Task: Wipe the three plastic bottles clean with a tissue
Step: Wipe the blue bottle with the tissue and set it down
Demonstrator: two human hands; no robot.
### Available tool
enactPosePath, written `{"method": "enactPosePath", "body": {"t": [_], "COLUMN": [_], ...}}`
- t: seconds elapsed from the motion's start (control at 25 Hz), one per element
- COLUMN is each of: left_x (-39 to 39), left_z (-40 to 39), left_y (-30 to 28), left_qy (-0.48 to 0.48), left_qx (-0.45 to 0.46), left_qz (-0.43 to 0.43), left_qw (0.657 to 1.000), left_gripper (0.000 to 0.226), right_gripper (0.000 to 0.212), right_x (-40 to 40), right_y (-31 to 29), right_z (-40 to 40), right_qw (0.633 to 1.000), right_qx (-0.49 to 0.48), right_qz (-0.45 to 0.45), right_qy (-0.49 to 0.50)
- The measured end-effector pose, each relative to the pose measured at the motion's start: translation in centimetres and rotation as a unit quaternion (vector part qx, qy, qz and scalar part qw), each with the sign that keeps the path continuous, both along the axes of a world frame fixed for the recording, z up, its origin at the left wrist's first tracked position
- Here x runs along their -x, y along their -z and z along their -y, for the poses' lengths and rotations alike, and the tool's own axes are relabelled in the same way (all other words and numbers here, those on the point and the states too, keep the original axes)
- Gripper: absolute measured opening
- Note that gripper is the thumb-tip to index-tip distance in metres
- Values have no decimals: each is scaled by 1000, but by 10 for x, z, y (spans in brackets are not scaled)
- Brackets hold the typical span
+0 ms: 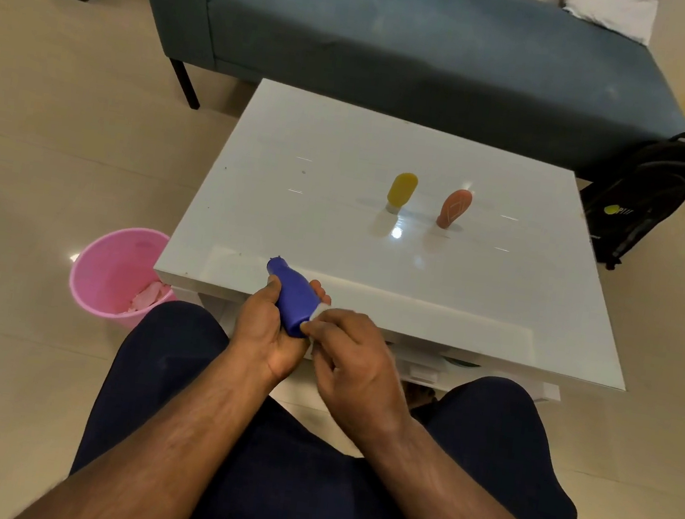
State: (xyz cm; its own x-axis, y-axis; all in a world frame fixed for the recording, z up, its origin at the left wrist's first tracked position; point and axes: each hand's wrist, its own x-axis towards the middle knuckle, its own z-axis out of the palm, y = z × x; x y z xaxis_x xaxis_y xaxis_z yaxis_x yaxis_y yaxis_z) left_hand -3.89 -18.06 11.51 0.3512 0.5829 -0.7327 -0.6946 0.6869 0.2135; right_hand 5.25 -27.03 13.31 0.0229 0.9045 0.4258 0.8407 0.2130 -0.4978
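Head view, seated person, both hands working over the lap at the near edge of the white counter (284, 156).

Left hand (267, 336): closed round the lower body of the blue bottle (291, 296), thumb on one side, fingertips showing past the other. Bottle is tilted, cap end pointing up and away over the counter edge, base toward the person.

Right hand (355, 361): fingers pinched shut on a small white tissue (320, 312), pressed against the bottle's base end. Only a scrap of tissue shows; most is hidden in the grip.

Other task items: yellow bottle (402, 191) and orange bottle (454, 208) stand cap-down near the counter's middle, side by side but apart, well clear of the hands. Cannot tell from this view whether either has been wiped.

Surroundings: pink bin (112, 272) on the floor to the left w/ pink crumpled material inside (used tissue? cannot confirm). Blue sofa (403, 49) behind the counter, black backpack (641, 194) on the floor at right.

Assessment: step in hand is wiping the blue bottle, approx. at its base end. Progress overall can't be fixed, since the state of the other two is unknown.

Next move, in my judgement: turn the bottle in the left hand so unwiped faces and the cap end meet the tissue, then stand it on the counter. Grip is on smooth plastic, so a slip is possible while rotating; the thin tissue may tear or bunch.
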Motion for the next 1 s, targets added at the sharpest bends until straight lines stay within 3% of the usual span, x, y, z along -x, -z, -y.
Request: {"method": "enactPosePath", "body": {"t": [0.12,0.28,0.48,0.64,0.84,1.0], "left_x": [1,2,1,0,0,-2], "left_z": [0,5,7,9,6,7], "left_y": [-1,1,6,6,4,4], "left_qy": [-7,24,80,112,115,135], "left_qx": [4,-34,-34,-67,-77,-92], "left_qz": [10,-19,-12,-16,-37,-42], "left_qw": [1000,999,996,991,990,986], "left_gripper": [36,37,50,49,46,45], "right_gripper": [18,24,22,25,29,25], "right_x": [-1,-21,-3,-25,-12,-35], "right_y": [3,7,-9,-6,-14,-4], "right_z": [4,-6,0,-18,8,-10], "right_qw": [999,993,999,995,991,995], "right_qx": [-6,10,11,83,111,85], "right_qz": [20,-49,-43,-22,64,12], "right_qy": [-39,103,-25,55,-42,44]}}
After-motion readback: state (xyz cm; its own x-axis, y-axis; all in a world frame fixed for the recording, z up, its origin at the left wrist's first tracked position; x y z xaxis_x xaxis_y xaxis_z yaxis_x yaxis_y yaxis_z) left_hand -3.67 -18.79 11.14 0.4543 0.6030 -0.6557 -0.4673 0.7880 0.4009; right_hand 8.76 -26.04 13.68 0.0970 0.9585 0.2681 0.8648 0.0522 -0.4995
